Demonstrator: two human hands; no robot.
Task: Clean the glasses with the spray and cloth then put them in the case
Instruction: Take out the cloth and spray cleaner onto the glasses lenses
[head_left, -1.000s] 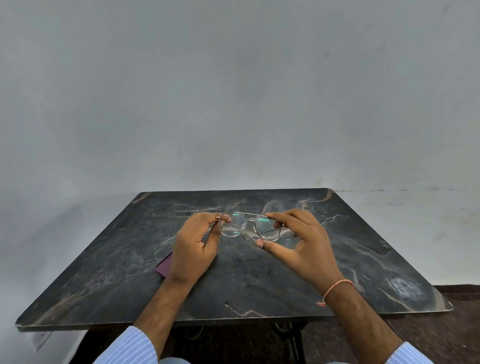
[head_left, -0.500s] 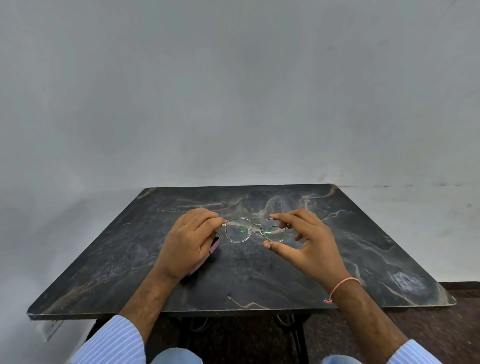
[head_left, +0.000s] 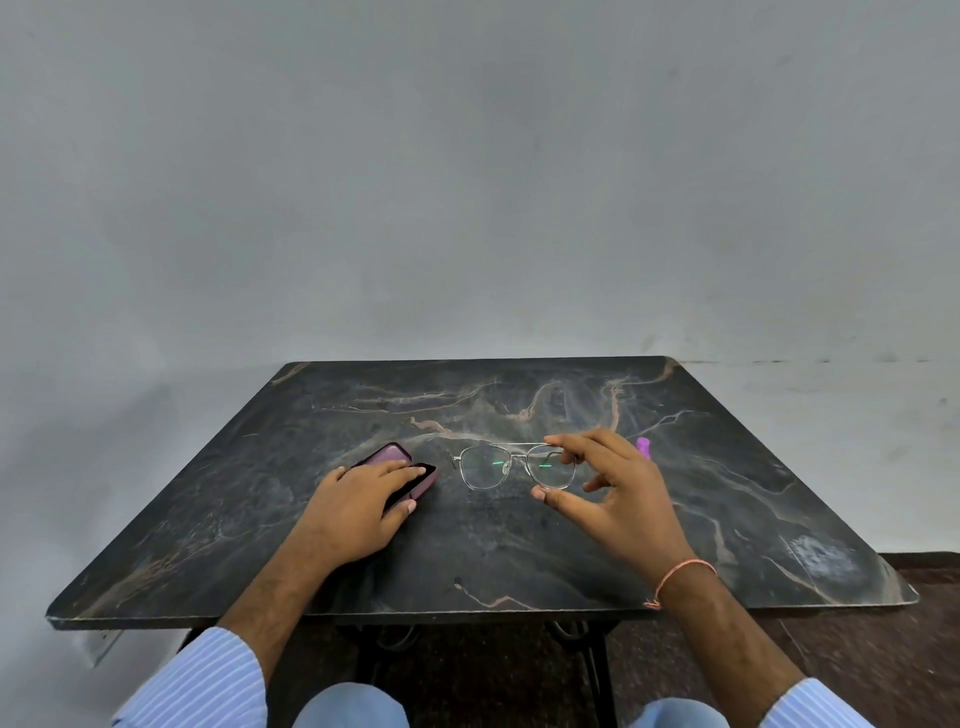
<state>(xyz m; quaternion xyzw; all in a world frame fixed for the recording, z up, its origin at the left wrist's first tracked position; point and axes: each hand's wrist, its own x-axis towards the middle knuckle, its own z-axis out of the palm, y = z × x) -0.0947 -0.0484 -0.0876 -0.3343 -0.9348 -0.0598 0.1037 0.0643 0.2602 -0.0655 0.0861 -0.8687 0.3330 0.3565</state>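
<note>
Above the middle of the dark marble table (head_left: 727, 509), the right hand (head_left: 618, 499) pinches the glasses (head_left: 517, 465) by their right rim, lenses facing the person and frame running left to right, while the left hand (head_left: 358, 506) lies flat, fingers spread, on the open maroon case (head_left: 402, 470), which angles away to the left.

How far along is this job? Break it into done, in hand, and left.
Done: whether the lenses are already cleaned cannot be told.
In hand: the right hand pinches the glasses by one lens rim above the table; the left hand rests on the open purple case.
Left: putting the glasses into the case.
</note>
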